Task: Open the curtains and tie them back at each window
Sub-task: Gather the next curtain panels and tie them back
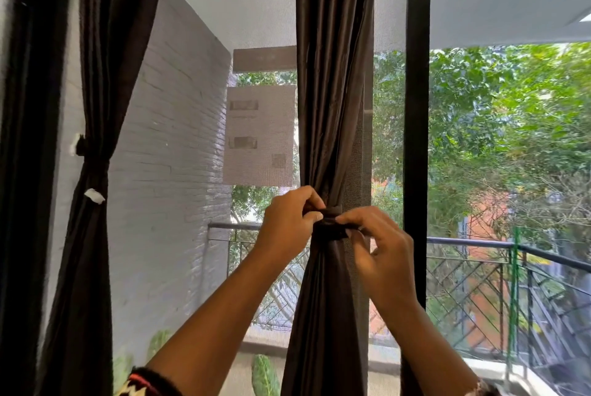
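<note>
a: which step?
b: fastening the tie-back (pixel 331 228) round the middle curtain's (pixel 332 75) gathered waist; left hand (pixel 287 223) and right hand (pixel 380 248) each pinch an end with curled fingers (pixel 351 219)
a: next?
b: probably joining the ends snugly; window frame (pixel 417 107) stands just right of the band; open room lies left

Bright daylight from outside, backlit dark curtains (pixel 332 91), soft blur, bowed wide-angle edges

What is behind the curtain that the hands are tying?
Either side of the curtain, a window screen, balcony railing and trees show behind it. What lies straight behind the gathered cloth is hidden.
</note>
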A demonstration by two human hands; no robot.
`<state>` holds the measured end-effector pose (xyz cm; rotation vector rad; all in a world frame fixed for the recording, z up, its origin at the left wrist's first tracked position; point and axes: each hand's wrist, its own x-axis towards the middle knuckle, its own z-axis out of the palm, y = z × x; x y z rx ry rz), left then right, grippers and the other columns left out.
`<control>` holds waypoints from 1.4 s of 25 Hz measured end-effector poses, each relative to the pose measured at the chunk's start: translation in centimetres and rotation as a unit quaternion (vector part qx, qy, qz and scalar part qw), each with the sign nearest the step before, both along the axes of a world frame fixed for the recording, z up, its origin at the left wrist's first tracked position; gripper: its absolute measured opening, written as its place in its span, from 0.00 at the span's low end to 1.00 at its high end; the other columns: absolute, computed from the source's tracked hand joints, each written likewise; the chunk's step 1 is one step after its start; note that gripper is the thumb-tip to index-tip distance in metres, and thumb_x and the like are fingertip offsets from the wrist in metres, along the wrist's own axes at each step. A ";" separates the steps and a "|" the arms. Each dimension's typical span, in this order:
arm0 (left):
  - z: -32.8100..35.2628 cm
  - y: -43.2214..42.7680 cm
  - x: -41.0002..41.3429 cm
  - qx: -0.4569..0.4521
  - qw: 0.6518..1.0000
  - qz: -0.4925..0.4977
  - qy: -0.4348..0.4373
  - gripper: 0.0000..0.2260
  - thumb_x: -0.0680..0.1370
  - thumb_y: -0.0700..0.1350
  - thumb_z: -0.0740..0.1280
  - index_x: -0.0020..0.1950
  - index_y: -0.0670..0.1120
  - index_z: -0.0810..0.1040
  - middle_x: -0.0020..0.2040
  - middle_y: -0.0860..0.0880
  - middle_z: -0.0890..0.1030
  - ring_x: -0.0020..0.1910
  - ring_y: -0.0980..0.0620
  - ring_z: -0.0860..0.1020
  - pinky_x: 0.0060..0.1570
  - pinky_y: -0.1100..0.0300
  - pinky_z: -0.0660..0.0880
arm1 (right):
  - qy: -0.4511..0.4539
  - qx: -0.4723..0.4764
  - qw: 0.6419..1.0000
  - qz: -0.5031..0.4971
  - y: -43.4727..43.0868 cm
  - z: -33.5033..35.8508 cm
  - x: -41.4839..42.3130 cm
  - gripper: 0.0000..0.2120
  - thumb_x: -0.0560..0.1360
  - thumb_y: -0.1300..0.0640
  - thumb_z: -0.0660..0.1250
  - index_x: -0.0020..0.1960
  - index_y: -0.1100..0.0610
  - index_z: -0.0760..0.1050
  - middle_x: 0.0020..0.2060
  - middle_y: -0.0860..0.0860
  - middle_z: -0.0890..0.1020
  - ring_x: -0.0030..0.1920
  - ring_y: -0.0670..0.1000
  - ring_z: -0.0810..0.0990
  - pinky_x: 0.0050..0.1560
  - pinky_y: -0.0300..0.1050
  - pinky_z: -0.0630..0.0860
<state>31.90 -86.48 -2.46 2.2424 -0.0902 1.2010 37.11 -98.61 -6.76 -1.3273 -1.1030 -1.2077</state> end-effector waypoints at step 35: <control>-2.2 1.9 -0.2 0.102 0.986 0.063 -0.116 0.06 0.78 0.38 0.60 0.45 0.40 0.76 0.36 0.48 0.75 0.34 0.51 0.71 0.31 0.62 0.64 | 0.099 -0.257 0.959 -0.060 3.3 2.0 2.0 0.14 0.68 0.60 0.58 0.47 0.63 0.78 0.44 0.52 0.73 0.49 0.53 0.69 0.47 0.41 0.65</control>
